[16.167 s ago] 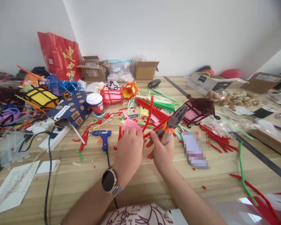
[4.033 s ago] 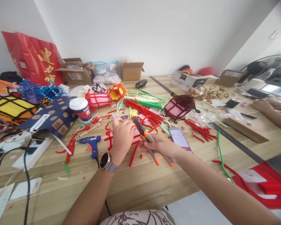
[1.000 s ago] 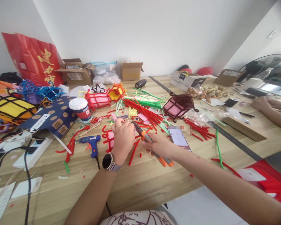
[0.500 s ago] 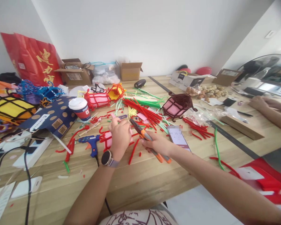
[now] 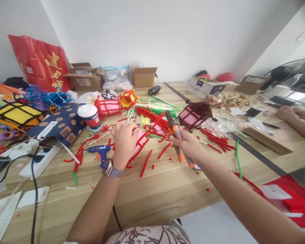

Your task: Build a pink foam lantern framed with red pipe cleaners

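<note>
My left hand (image 5: 124, 142) is closed on a small pink lantern (image 5: 140, 138) with red pipe-cleaner edges, which it partly hides. My right hand (image 5: 186, 144) grips pliers (image 5: 176, 135) with orange and grey handles, their jaws pointing up and away from me. A gap separates the pliers from the lantern. Loose red pipe cleaners (image 5: 152, 118) lie just behind both hands, and short cut red pieces (image 5: 145, 164) are scattered in front. To the left of my left wrist lies a blue glue gun (image 5: 100, 153).
A lidded paper cup (image 5: 88, 117) stands behind the glue gun. Finished lanterns include a brown and pink one (image 5: 195, 115) and a red and pink one (image 5: 109, 106). A phone peeks out under my right hand. Another person's hands (image 5: 286, 116) rest at the far right.
The pliers have moved right, away from my left hand, and turned more upright. The lantern in my left hand has turned and shows more of its pink side and red strands.
</note>
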Motion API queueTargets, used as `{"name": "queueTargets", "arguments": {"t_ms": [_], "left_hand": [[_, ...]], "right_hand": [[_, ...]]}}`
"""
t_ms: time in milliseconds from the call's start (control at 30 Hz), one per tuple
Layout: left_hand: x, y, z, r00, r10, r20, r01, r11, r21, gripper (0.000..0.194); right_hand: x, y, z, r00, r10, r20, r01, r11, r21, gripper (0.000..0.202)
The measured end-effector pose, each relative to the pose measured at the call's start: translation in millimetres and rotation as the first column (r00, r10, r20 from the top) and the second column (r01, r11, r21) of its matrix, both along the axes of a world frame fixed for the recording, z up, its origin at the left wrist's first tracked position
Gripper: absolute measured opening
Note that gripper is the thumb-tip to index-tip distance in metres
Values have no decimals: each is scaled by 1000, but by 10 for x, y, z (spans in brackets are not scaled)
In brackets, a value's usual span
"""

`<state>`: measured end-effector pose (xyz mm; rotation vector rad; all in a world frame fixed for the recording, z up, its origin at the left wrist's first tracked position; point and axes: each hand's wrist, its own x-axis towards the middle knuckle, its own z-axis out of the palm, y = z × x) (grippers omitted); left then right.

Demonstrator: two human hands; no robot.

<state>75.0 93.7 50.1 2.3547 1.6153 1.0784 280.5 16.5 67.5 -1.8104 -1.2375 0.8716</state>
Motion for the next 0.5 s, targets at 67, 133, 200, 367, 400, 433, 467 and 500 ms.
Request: {"name": "queueTargets", "arguments": {"t_ms": [67, 133, 200, 367, 400, 433, 467, 500], "left_hand": [[-24, 16, -6, 1000, -22, 4, 22, 1000, -16, 20], [-32, 20, 6, 998, -56, 14, 57, 998, -37, 20], [-24, 7, 31, 996, -87, 25, 89, 994, -58, 19], [16, -45, 49, 993, -121, -6, 121, 991, -51, 18], [20, -46, 36, 992, -127, -19, 126, 991, -41, 19], [24, -42, 20, 990, -135, -34, 134, 990, -31, 19], [27, -34, 1, 988, -149, -48, 148, 989, -23, 18], [29, -26, -18, 983, -172, -63, 171, 985, -20, 18]], "right_hand": [[-36, -12, -140, 990, -52, -134, 65, 994, 92, 25], [-118, -5, -247, 956, -66, -285, 123, 975, 185, 35], [-233, 35, -314, 913, -86, -398, 191, 954, 232, 41], [-545, 209, -371, 761, -155, -630, 314, 938, 149, 42], [-594, 240, -377, 734, -153, -662, 318, 938, 135, 40], [-634, 267, -383, 712, -150, -686, 321, 938, 128, 38], [-663, 290, -389, 693, -148, -705, 327, 936, 126, 36], [-682, 310, -394, 672, -147, -726, 336, 934, 122, 35]]}}
